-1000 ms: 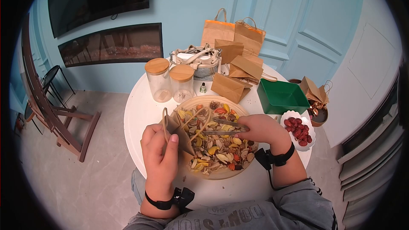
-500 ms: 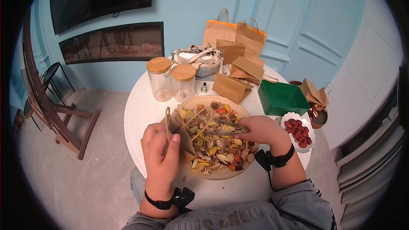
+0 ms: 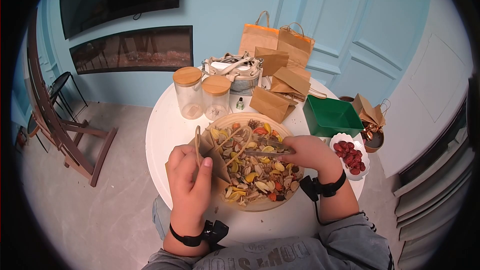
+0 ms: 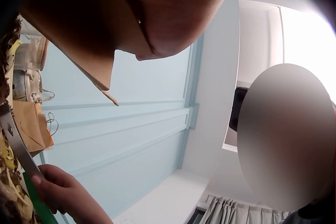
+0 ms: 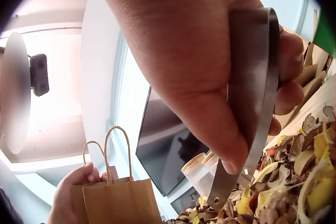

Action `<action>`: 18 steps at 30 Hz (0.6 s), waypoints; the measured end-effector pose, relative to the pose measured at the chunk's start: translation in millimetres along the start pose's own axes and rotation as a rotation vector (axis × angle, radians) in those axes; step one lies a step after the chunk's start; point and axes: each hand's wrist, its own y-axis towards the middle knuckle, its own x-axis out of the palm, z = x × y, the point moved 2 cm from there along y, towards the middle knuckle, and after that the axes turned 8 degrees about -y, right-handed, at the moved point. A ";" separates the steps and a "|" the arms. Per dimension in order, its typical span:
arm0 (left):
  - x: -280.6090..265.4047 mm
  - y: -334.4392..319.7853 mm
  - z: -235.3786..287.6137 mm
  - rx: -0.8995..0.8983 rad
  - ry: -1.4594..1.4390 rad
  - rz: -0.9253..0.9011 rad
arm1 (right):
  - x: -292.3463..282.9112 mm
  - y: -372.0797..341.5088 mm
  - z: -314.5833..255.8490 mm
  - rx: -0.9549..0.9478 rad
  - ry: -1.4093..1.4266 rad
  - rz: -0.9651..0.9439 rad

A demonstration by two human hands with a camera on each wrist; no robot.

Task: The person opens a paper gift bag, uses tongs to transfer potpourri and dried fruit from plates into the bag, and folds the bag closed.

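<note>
My left hand (image 3: 190, 180) grips a small brown paper bag (image 5: 122, 203) by its upper side, thumb in front. The bag's two twisted handles stand up, and it overlaps the left side of a round pale tray (image 3: 239, 116). Heaped in the tray are dried flowers and petals (image 3: 262, 186) in tan, yellow and orange. Over the heap, my right hand (image 3: 312, 152) holds metal tongs (image 5: 252, 71) between thumb and fingers. The tongs point left toward the bag, their tips low among the petals. What lies between the tips is unclear.
Two lidded glass jars (image 3: 189, 101), a small bottle (image 3: 240, 103) and a handbag (image 3: 244, 82) stand behind the tray. Folded paper bags (image 3: 272, 104) lie back right. A green box (image 3: 332, 117) and a scalloped white dish (image 3: 366, 162) of dark red dried fruit are at right.
The tongs have shifted slightly to the right and lower over the petals, with a yellow piece now showing between their arms. The left hand and its bag hold nearly the same place.
</note>
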 end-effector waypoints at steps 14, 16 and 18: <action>0.2 -0.5 1.3 -0.015 0.014 -0.006 | 4.6 0.5 3.1 -0.060 0.000 0.021; 0.4 -0.2 1.8 -0.013 0.009 -0.006 | 2.8 0.4 2.3 -0.063 0.003 0.013; 0.5 -0.2 1.6 -0.010 0.005 -0.005 | 1.4 -0.3 0.4 -0.067 0.006 0.005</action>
